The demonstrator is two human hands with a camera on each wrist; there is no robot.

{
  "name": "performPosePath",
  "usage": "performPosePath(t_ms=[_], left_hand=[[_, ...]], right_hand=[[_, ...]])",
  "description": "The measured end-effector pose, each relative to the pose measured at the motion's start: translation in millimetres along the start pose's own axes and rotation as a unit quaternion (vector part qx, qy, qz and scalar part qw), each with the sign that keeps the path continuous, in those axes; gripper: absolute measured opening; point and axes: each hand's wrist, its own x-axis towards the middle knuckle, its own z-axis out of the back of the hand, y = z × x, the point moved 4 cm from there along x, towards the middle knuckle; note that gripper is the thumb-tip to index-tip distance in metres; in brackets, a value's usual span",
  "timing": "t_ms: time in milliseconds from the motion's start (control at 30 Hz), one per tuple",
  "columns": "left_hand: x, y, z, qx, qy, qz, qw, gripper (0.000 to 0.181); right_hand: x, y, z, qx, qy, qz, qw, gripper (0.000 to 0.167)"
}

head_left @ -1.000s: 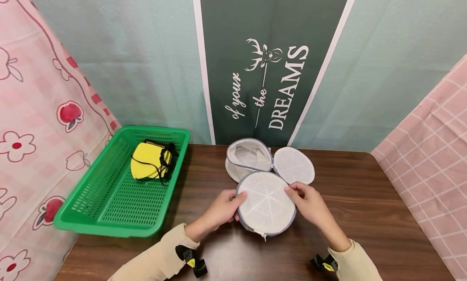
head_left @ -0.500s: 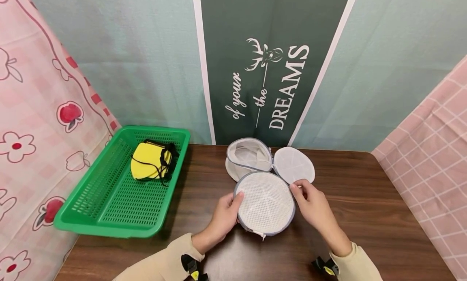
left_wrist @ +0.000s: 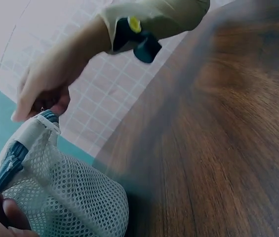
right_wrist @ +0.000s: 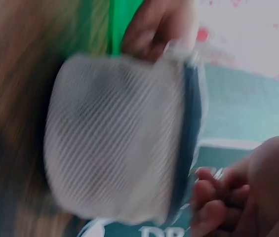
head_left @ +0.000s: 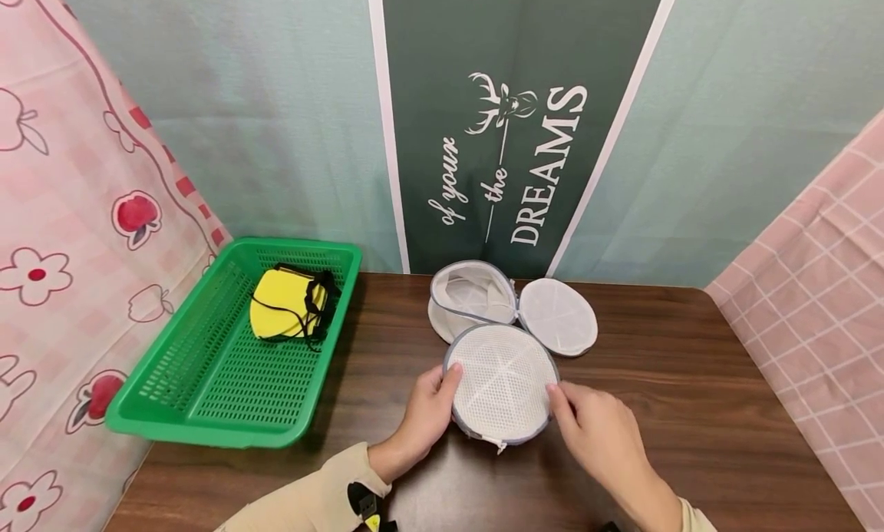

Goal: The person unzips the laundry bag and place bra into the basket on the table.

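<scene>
head view — mesh bag point(head_left: 503, 384) between both hands point(head_left: 426, 411).

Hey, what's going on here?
A person's left hand holds a round white mesh bag with a blue-grey rim, while the right hand pinches at that rim. The bag's lid lies over its opening. A second white mesh bag sits open behind, and a green plastic basket to the left holds a yellow, black-corded bundle.
</scene>
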Motion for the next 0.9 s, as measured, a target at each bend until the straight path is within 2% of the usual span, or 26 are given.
performPosePath(t_ms=[167,367,467,533,700,900], left_hand=[[1.1,-0.8,-0.7,0.003,-0.001,-0.017,0.9999,0.035],[0.2,-1.1,-3.0,-0.001,-0.007,-0.017,0.9998,0.035],[-1.1,-1.8,-4.6,-0.004,-0.010,-0.016,0.9998,0.035],[-2.1,-2.3,-6.2,-0.005,-0.009,-0.013,0.9999,0.035],[-5.5,-3.9,-10.8,-0.004,-0.008,-0.012,0.9999,0.035],[-5.9,-4.0,-13.7,-0.007,-0.008,-0.014,0.9998,0.034]], right_hand=[[-15.0,22,1,-0.042,0.058,0.008,0.9974,0.049],[-28.3,39,-3,-0.048,0.146,-0.018,0.9879,0.048],[-34.4,45,-10,-0.052,0.172,-0.016,0.9836,0.046],[-37.5,48,-13,-0.067,0.160,-0.006,0.9849,0.047],[-43.3,57,-17,-0.114,0.096,0.017,0.9887,0.046],[-43.0,62,-20,-0.128,0.051,0.037,0.9898,0.043]])
